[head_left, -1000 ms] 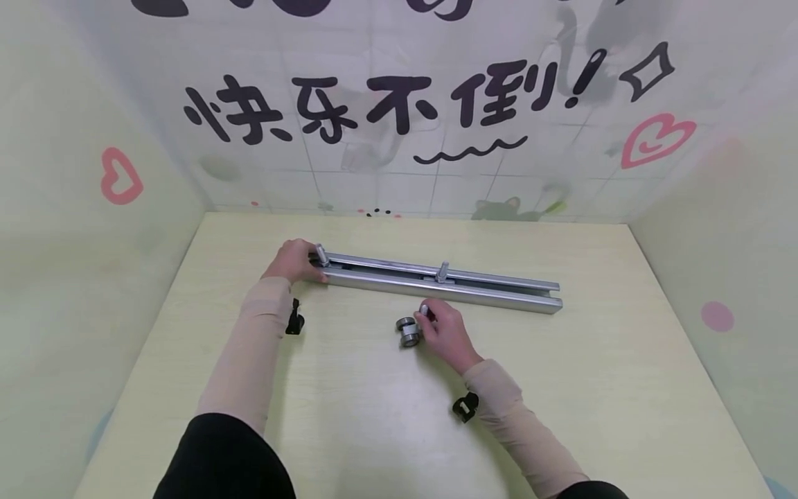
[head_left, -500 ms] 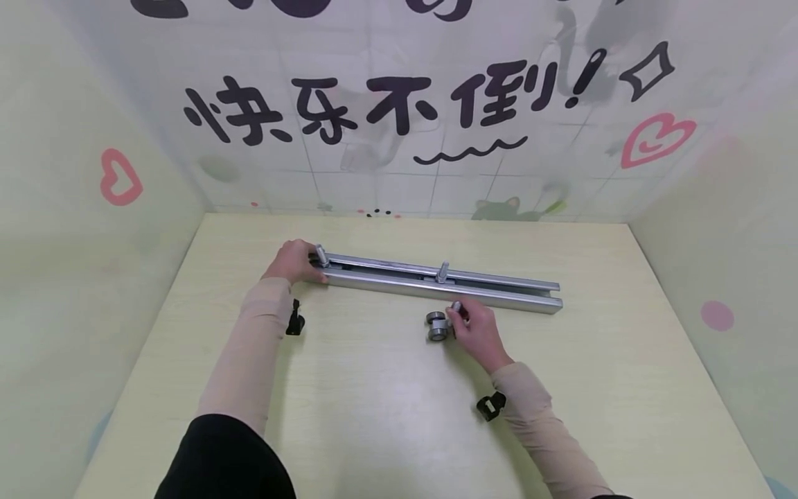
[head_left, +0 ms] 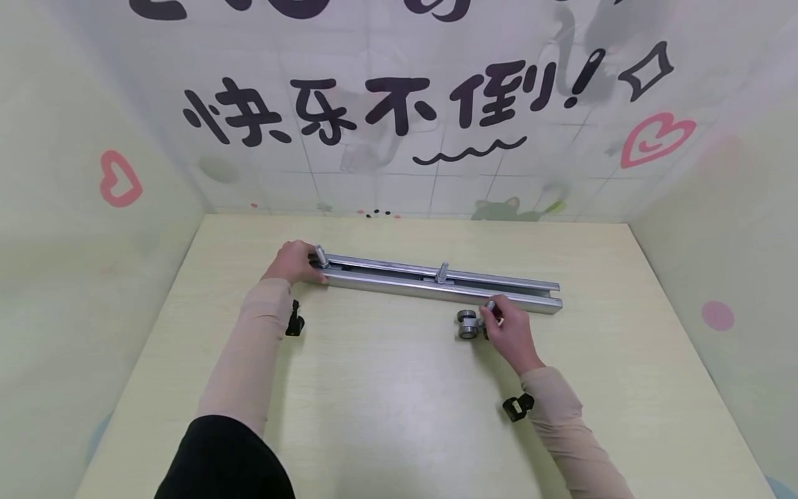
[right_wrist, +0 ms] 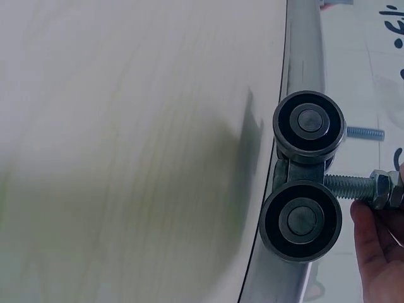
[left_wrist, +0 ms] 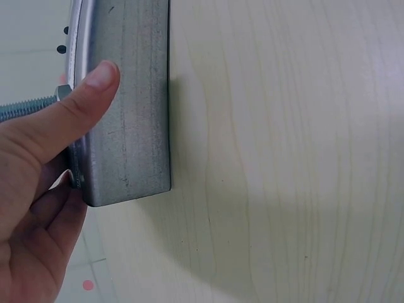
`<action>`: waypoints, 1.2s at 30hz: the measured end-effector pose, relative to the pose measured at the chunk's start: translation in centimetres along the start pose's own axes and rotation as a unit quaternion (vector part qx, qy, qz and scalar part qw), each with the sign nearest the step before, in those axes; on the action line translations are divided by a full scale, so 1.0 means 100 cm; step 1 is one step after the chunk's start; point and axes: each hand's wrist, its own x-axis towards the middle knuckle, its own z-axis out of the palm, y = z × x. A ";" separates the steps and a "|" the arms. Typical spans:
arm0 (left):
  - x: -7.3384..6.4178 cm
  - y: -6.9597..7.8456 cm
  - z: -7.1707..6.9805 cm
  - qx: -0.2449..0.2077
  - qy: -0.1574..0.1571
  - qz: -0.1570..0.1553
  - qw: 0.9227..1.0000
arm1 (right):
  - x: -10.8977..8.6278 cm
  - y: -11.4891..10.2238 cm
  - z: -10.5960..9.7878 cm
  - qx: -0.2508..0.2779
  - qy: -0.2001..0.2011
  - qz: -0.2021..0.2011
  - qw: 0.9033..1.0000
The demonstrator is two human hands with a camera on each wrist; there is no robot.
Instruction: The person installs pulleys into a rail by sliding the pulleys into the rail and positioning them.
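A long silver metal channel rail (head_left: 386, 285) lies across the table, its slot facing up. My left hand (head_left: 291, 263) grips its left end, the thumb pressed on the near side wall in the left wrist view. One threaded bolt (head_left: 321, 256) stands up from the slot beside that hand, and a second bolt (head_left: 442, 272) rises near the rail's middle. My right hand (head_left: 512, 336) pinches a roller trolley (right_wrist: 301, 219) by the nuts (right_wrist: 381, 188) on its threaded stem (right_wrist: 347, 186). Its dark wheels point left, in front of the rail's right half.
The pale wooden table (head_left: 374, 409) extends around the rail. A printed white backdrop (head_left: 399, 152) stands behind it, with fabric walls at left and right. Small black wrist cameras sit on both forearms, the right one (head_left: 517, 407) above the table.
My right hand has carried the roller trolley rightward along the front of the rail, toward its right end. The left hand and the rail have stayed in place.
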 end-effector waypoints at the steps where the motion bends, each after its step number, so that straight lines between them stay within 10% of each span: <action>1: 0.000 0.000 0.000 0.001 0.000 0.000 1.000 | 0.000 0.002 -0.002 -0.002 0.004 0.000 1.000; 36: 0.004 -0.002 0.003 0.007 0.004 0.004 1.000 | -0.022 0.053 -0.082 -0.085 0.084 0.144 0.982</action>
